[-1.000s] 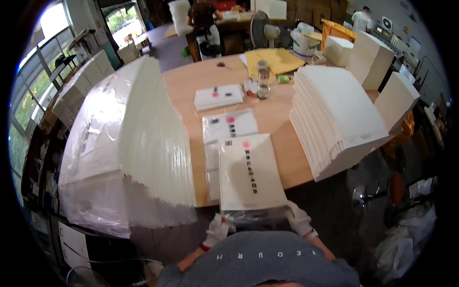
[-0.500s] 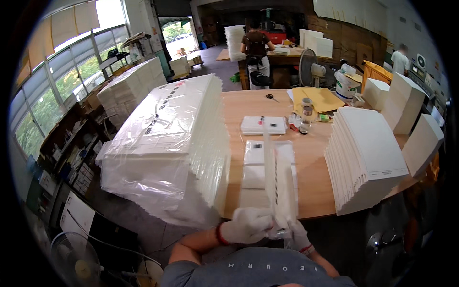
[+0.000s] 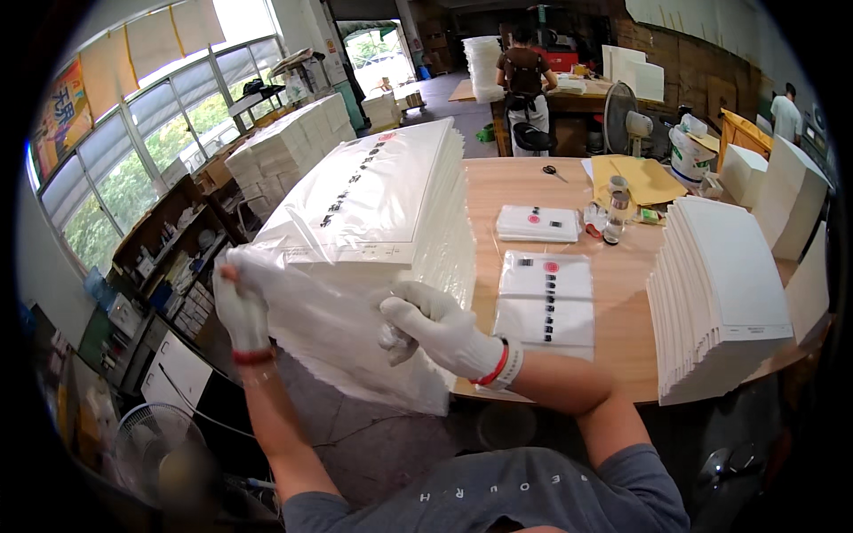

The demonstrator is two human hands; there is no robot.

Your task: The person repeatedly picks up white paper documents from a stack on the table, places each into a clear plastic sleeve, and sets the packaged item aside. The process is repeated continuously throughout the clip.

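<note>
A tall stack of white paper sheets (image 3: 444, 213) stands on the left, covered on top by a clear printed plastic bag (image 3: 364, 178). Loose clear plastic film (image 3: 311, 306) hangs over its near side. My left hand (image 3: 242, 306), in a white glove with a red cuff, is closed on the film's left edge. My right hand (image 3: 435, 330), gloved the same way, is curled in a fist around crumpled clear plastic at the stack's near right corner. To its right, flat printed plastic bags (image 3: 569, 302) lie on the wooden table.
Another pile of folded bags (image 3: 538, 224), scissors (image 3: 553, 172), a glass bottle (image 3: 615, 218) and a yellow envelope (image 3: 640, 178) lie farther back. A fanned paper stack (image 3: 720, 266) stands at right. A person (image 3: 526, 89) works at a far table; a fan (image 3: 619, 120) stands between.
Both hands have moved from the table's front edge left to the stack, and spread apart. The narrow plastic bag held edge-on before me is gone from there; printed bags now show flat.
</note>
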